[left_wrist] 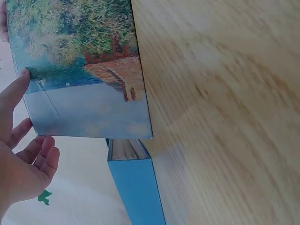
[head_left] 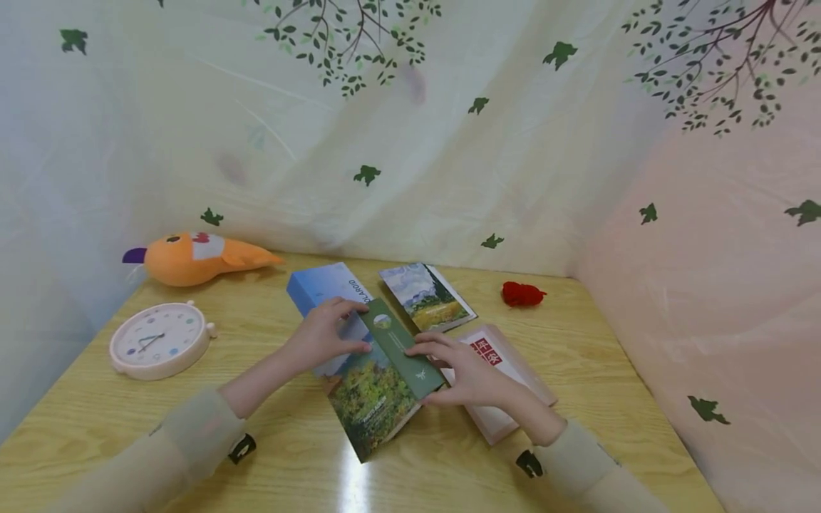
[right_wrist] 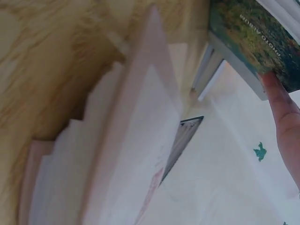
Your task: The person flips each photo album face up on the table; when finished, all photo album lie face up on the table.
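A photo album (head_left: 372, 400) with a painted tree cover and a green spine (head_left: 403, 349) is held tilted between both hands. My left hand (head_left: 322, 331) grips it at the spine's far end; in the left wrist view its thumb (left_wrist: 18, 88) lies on the cover. My right hand (head_left: 471, 370) holds the near end of the spine, and a finger touches the album (right_wrist: 260, 40) in the right wrist view. Partly hidden behind it lies a blue album (head_left: 323, 281) with lettering. The hidden fingertips cannot be made out.
Right of the held album lie a landscape-covered album (head_left: 428, 296) and a pink-edged book (head_left: 497, 406) with red characters. A red knitted-looking item (head_left: 522, 293) sits at back right. On the left are a pink clock (head_left: 160, 340) and an orange plush bird (head_left: 186, 262). Curtains (head_left: 410, 199) border the table.
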The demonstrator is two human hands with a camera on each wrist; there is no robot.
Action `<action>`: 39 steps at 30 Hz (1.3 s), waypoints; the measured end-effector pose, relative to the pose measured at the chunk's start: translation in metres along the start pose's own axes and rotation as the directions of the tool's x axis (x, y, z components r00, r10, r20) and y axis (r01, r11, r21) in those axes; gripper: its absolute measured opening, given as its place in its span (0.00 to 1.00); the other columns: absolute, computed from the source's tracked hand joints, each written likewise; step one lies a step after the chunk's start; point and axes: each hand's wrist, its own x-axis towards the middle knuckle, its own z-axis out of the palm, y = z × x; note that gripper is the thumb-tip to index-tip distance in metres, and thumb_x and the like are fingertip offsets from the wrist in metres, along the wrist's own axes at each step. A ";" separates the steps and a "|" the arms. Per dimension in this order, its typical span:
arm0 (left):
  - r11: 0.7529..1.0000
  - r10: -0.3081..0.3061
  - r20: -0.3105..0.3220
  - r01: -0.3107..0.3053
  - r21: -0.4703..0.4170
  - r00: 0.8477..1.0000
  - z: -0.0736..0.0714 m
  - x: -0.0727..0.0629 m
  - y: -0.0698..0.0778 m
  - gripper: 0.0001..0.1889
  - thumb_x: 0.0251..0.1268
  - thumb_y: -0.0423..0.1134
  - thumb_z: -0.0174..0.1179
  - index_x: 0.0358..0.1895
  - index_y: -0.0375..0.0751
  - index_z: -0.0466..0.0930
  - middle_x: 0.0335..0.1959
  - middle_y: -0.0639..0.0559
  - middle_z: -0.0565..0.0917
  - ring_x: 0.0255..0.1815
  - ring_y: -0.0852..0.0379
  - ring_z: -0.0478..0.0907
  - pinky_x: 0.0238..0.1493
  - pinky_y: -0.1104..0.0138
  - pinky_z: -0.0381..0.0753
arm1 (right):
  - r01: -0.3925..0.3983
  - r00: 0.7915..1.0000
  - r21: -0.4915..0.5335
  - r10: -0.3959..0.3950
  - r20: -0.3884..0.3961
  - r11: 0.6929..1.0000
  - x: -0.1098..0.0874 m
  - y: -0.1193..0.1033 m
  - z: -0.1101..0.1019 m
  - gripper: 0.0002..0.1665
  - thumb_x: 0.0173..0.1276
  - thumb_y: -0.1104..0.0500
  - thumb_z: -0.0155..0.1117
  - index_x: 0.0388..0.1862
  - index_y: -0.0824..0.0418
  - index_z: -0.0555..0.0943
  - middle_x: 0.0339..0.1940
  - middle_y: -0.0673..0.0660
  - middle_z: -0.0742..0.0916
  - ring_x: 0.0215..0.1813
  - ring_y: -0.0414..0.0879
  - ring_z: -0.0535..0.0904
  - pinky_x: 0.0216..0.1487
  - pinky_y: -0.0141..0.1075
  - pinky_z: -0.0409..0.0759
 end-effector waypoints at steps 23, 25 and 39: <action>0.967 -0.021 -0.096 -0.004 -0.256 0.995 -0.017 -0.007 0.022 0.41 0.44 0.44 0.75 0.65 0.48 0.67 0.48 0.46 0.81 0.40 0.54 0.84 0.44 0.60 0.83 | 0.152 0.988 0.199 -0.151 -0.020 0.968 0.001 -0.033 -0.017 0.48 0.53 0.59 0.76 0.70 0.54 0.62 0.70 0.55 0.67 0.65 0.54 0.70 0.48 0.39 0.82; 0.953 -0.025 -0.088 -0.003 -0.304 0.996 -0.017 -0.007 0.021 0.42 0.44 0.43 0.75 0.66 0.48 0.66 0.48 0.46 0.80 0.40 0.54 0.84 0.46 0.60 0.82 | 0.137 0.990 0.231 -0.140 -0.006 0.963 0.002 -0.034 -0.014 0.48 0.52 0.59 0.76 0.70 0.52 0.62 0.69 0.54 0.69 0.66 0.53 0.69 0.48 0.40 0.82; 0.879 -0.154 0.017 0.145 -0.453 0.988 -0.017 -0.018 0.008 0.37 0.51 0.44 0.71 0.65 0.46 0.64 0.52 0.41 0.77 0.42 0.50 0.83 0.42 0.60 0.83 | 0.182 0.981 0.208 -0.193 0.035 0.961 0.011 -0.031 0.012 0.43 0.54 0.58 0.74 0.68 0.53 0.66 0.73 0.54 0.65 0.69 0.52 0.65 0.49 0.39 0.81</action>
